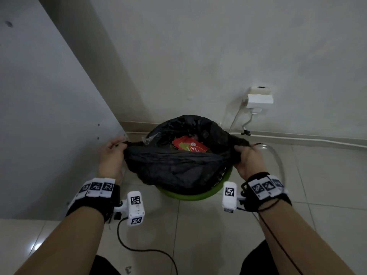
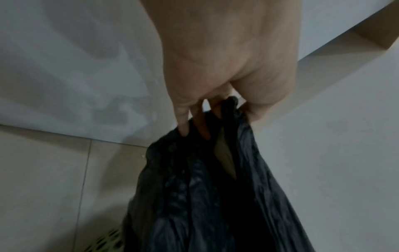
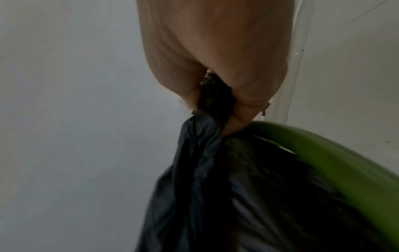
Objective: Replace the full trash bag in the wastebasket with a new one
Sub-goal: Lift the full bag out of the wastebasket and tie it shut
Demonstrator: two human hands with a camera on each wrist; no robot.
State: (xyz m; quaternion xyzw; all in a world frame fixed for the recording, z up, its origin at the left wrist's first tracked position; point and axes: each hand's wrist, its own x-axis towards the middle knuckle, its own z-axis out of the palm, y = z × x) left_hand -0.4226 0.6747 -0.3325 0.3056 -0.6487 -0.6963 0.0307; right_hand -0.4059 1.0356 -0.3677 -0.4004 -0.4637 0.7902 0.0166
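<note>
Crinkled black plastic bag (image 1: 174, 167); smooth green plastic wastebasket (image 1: 190, 195); glossy floor tiles (image 1: 198, 235).

Dim, flat indoor light is leaving all three views greyish and grainy, a faint glare is showing on the floor tile (image 1: 36, 246) at lower left, straight edges are bending near the head view's borders, and both wrist views are looking soft and smeared.

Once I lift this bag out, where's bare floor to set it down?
Bare tile lies in front of the green wastebasket, between your forearms, apart from a thin black cable. Crowded: behind the black bag, cords and a hose.
</note>
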